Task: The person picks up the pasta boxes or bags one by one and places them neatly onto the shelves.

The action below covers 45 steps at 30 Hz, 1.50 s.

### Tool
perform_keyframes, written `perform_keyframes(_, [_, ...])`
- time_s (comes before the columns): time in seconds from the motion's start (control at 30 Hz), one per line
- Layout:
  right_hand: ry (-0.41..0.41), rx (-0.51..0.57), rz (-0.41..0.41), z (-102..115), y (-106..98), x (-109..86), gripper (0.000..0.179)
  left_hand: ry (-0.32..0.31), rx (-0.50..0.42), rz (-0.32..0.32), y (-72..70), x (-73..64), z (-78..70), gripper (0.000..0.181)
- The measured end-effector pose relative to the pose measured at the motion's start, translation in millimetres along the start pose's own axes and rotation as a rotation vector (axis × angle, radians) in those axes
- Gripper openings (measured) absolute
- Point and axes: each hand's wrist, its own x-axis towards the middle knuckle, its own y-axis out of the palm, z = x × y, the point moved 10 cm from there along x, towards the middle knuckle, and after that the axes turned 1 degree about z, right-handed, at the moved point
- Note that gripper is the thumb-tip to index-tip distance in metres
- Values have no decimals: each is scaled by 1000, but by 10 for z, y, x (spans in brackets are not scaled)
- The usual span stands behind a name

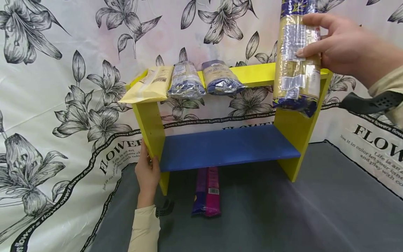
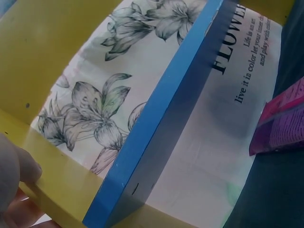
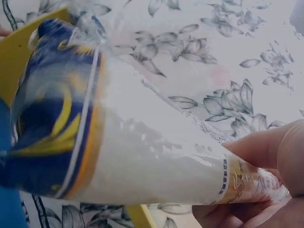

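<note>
My right hand (image 1: 349, 50) grips a long, shiny gold-and-blue plastic packet (image 1: 296, 66), upright before the right end of the yellow shelf top (image 1: 258, 74). In the right wrist view, the packet (image 3: 142, 142) has a clear, pale middle and a dark blue end with yellow swirls; thumb and fingers pinch its narrower end. My left hand (image 1: 148, 175) holds the shelf unit's yellow left side panel (image 1: 151, 129), thumb on one face and fingers around the edge. Two bluish clear packets (image 1: 187, 78) and a cream packet (image 1: 151, 84) lie along the shelf top.
A blue middle board (image 1: 226, 145) joins the two yellow sides. Beneath it, a purple-and-pink packet (image 1: 212, 190) lies on the dark grey table (image 1: 252, 217). Floral cloth (image 1: 78, 105) hangs behind and at the sides.
</note>
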Motion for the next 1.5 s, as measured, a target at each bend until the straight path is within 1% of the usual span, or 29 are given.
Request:
perform_keyframes(0.03, [16, 12, 10, 3, 49, 55, 90, 4, -2, -1, 5, -2, -1, 72])
perform_keyframes(0.13, [65, -61, 10, -16, 170, 200, 88, 20, -12, -1, 21, -6, -11, 72])
perform_keyframes(0.23, [125, -143, 10, -87, 272, 324, 88, 28, -19, -3, 36, -14, -23, 72])
perform_keyframes(0.27, [147, -152, 14, -123, 299, 357, 89, 29, -23, -1, 45, -19, -26, 72])
perform_keyframes(0.37, [223, -135, 33, -263, 352, 419, 90, 28, -29, 6, 75, -37, -39, 72])
perform_keyframes(0.47, [301, -103, 57, -409, 361, 421, 91, 40, -35, 21, 114, -58, -61, 72])
perform_keyframes(0.53, [348, -54, 72, -481, 365, 404, 91, 54, -31, 26, 130, -63, -77, 73])
perform_keyframes(0.6, [384, 29, 82, -527, 376, 390, 90, 69, -23, 25, 131, -61, -89, 73])
perform_keyframes(0.67, [400, 67, 98, -540, 391, 383, 90, 74, -20, 22, 124, -52, -95, 73])
perform_keyframes(0.77, [402, 93, 127, -531, 419, 371, 91, 70, -22, 22, 112, -43, -89, 73])
perform_keyframes(0.83, [372, 94, 150, -499, 434, 358, 94, 67, -26, 27, 108, -39, -83, 72])
perform_keyframes(0.93, [305, 139, 167, -437, 454, 330, 100, 65, -32, 32, 103, -39, -70, 72])
perform_keyframes(1.0, [243, 65, 183, -392, 465, 303, 100, 64, -35, 33, 99, -43, -62, 73])
perform_keyframes(1.07, [188, -86, 193, -357, 475, 269, 96, 62, -42, 37, 100, -48, -54, 73])
perform_keyframes(1.17, [127, -314, 225, -311, 505, 202, 88, 62, -40, 36, 90, -53, -42, 73])
perform_keyframes(1.2, [112, -365, 238, -293, 521, 179, 85, 61, -37, 30, 81, -52, -37, 73])
perform_keyframes(1.3, [81, -492, 280, -228, 583, 81, 78, 53, -28, 14, 41, -38, -12, 71])
perform_keyframes(1.33, [77, -551, 286, -207, 607, 40, 77, 49, -23, 7, 23, -29, -6, 71])
perform_keyframes(1.4, [66, -677, 278, -173, 660, -36, 76, 41, -7, 1, -8, -13, 17, 70])
perform_keyframes(1.5, [63, -823, 231, -177, 704, -181, 76, 32, 1, 3, 9, -15, 26, 70])
